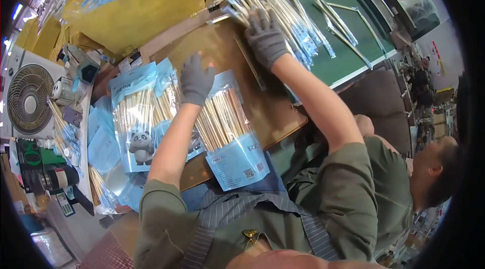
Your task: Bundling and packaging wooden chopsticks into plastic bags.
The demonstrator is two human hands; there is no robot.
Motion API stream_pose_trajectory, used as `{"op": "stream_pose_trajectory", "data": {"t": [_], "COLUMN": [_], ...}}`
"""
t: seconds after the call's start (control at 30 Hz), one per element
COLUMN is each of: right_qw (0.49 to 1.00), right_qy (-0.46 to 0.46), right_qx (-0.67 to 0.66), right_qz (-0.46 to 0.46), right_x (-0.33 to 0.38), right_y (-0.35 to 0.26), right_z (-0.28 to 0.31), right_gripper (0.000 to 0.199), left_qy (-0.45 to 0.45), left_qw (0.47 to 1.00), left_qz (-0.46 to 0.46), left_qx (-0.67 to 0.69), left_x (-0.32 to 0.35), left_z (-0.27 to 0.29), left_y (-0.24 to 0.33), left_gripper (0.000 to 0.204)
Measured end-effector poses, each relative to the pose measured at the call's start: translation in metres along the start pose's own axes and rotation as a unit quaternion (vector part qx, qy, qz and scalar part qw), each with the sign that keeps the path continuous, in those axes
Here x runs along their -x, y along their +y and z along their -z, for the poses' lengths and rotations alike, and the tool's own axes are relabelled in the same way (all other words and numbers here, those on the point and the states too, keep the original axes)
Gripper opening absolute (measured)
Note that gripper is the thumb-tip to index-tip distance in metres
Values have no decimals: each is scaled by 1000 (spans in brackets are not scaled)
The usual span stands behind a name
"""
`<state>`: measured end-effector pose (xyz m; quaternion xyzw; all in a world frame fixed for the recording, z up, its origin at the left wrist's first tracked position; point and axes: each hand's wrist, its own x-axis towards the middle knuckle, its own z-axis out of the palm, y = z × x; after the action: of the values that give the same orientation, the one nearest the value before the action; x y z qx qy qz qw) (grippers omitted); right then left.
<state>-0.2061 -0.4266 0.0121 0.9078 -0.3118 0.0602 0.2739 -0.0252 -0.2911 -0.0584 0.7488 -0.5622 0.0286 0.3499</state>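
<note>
My right hand [265, 39], in a grey glove, lies with its fingers spread over a pile of thin wrapped chopsticks [293, 21] at the edge of a green belt. My left hand [197, 79], gloved alike, is over the brown table [268, 112], fingers stretched out and thumb apart. It is between a blue and clear pouch of chopsticks [227, 127] and other filled pouches, one printed with a panda [134, 117]. The pouch by my left wrist reaches over the table's near edge. Whether my left palm touches a pouch is hidden.
More loose wrapped sticks [336, 21] lie across the green belt [323, 67]. A fan [30, 100] stands at the left, near a tape roll [60, 178]. Behind the table is a big yellow bag [146, 11]. Another person [391, 168] sits close on my right.
</note>
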Motion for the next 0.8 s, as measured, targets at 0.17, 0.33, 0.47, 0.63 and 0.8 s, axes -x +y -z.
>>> {"op": "stream_pose_trajectory", "data": {"t": [0.17, 0.33, 0.47, 0.63, 0.8], "right_qw": [990, 992, 990, 991, 969], "right_qy": [85, 105, 131, 54, 131], "right_qx": [-111, -61, -40, -49, -104], "right_qz": [-29, -9, -33, -114, -180], "right_x": [22, 18, 20, 39, 45], "right_y": [42, 67, 108, 162, 151], "right_z": [-9, -15, -38, -56, -17], "right_gripper": [29, 29, 29, 37, 43], "left_qy": [96, -99, -348, -379, -415], "left_qw": [990, 969, 936, 726, 600], "left_qz": [-62, -76, 13, 203, 229], "left_qx": [-86, -214, 56, 536, 644], "left_x": [-78, -140, -137, -109, -107], "left_z": [-12, -33, -48, -43, -64], "left_y": [20, 33, 35, 138, 173], "left_gripper": [66, 59, 37, 30, 29]}}
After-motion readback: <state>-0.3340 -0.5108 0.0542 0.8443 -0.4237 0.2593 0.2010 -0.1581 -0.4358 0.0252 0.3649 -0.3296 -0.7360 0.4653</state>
